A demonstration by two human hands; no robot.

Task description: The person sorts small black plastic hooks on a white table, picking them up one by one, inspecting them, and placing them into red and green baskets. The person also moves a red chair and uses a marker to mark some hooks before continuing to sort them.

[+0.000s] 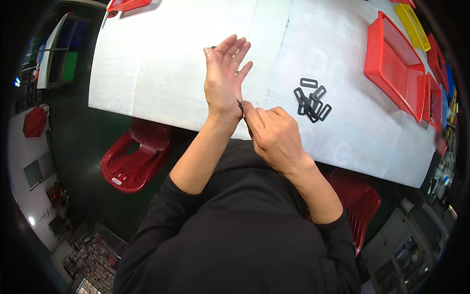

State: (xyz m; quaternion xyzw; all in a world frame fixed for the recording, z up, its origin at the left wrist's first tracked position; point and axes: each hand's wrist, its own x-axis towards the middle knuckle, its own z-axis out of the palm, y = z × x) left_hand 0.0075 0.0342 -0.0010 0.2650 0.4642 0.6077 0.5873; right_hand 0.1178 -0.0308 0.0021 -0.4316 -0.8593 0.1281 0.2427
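Observation:
My left hand (pixel 225 83) is raised over the table's near edge, palm showing and fingers stretched apart. A small dark bit shows beside its thumb tip; whether the thumb touches it I cannot tell. My right hand (pixel 274 132) is closed, thumb and forefinger pinching a small dark piece (pixel 240 104) against the heel of my left palm, by the wrist. Most of that piece is hidden by the fingers. To the right lies a loose heap of several black rectangular slot buckles (pixel 313 105), and one buckle (pixel 309 83) sits just beyond it.
A white-covered table (pixel 176 73) spreads before me. At the right stand a red plastic basket (pixel 391 68), a yellow basket (pixel 412 27) and more red ones. Another red basket (pixel 128 4) is at the far left. Dark red chairs (pixel 134 161) stand against the near edge.

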